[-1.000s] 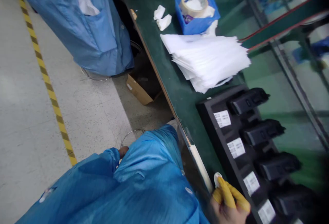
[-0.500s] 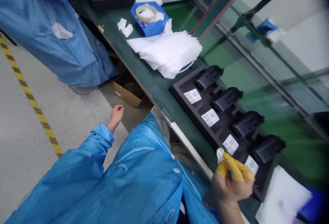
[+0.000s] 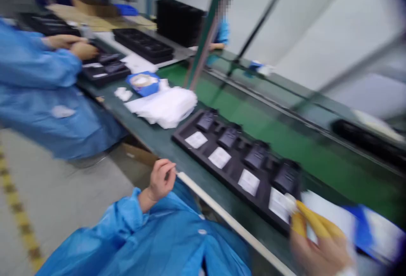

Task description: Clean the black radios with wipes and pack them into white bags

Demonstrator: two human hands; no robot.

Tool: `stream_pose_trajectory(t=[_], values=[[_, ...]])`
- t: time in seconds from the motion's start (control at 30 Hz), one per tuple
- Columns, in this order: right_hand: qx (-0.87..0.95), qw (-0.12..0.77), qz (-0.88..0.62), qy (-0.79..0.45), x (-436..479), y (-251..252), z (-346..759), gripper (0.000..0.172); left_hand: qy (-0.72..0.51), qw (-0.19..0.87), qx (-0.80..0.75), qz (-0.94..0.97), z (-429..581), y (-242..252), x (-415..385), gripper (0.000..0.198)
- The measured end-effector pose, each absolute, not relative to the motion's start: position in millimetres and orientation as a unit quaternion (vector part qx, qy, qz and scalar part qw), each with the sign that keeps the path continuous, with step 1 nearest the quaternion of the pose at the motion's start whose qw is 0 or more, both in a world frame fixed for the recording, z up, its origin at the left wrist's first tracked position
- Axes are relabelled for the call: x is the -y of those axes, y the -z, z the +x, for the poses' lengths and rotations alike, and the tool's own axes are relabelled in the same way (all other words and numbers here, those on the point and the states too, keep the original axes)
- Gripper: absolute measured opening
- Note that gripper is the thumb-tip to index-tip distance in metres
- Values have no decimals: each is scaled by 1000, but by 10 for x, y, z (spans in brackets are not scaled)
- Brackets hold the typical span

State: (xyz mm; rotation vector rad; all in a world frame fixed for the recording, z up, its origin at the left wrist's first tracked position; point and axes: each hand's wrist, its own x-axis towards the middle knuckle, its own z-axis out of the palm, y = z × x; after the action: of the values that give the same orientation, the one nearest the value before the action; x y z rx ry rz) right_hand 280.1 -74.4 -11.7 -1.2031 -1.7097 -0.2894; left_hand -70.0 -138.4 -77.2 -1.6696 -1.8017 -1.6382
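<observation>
My right hand [image 3: 317, 238], with yellow covers on its fingers, pinches a small white wad [image 3: 290, 203] over the near right end of a black foam tray [image 3: 218, 174]. Several dark devices [image 3: 287, 175] sit in the tray's back row, and white printed labels [image 3: 249, 182] lie in front of them. My left hand [image 3: 162, 178] is raised by the table edge, beside the end of a white strip [image 3: 231, 219]. Its fingers curl toward the thumb, with a gap between them, and nothing shows in them. The view is blurred by motion.
On the green table [image 3: 152, 140] lie a stack of white sheets [image 3: 168, 105], a blue bin [image 3: 144, 83] holding a tape roll, and white scraps [image 3: 123, 94]. At left, a person in a blue coat [image 3: 41, 94] works over another black tray [image 3: 104, 77]. Further sheets lie at right.
The view has tilted up, bringing the neighbour's hands and further trays into sight. My left hand has risen to the table edge. My right hand still holds the white wad near the tray's end.
</observation>
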Motion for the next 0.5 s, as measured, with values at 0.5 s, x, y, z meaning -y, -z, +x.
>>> stream_pose_trajectory(t=[0.5], values=[[686,395,-597,132,148,22,2826,29,391,-20,560,-730,-429,268,490,20]])
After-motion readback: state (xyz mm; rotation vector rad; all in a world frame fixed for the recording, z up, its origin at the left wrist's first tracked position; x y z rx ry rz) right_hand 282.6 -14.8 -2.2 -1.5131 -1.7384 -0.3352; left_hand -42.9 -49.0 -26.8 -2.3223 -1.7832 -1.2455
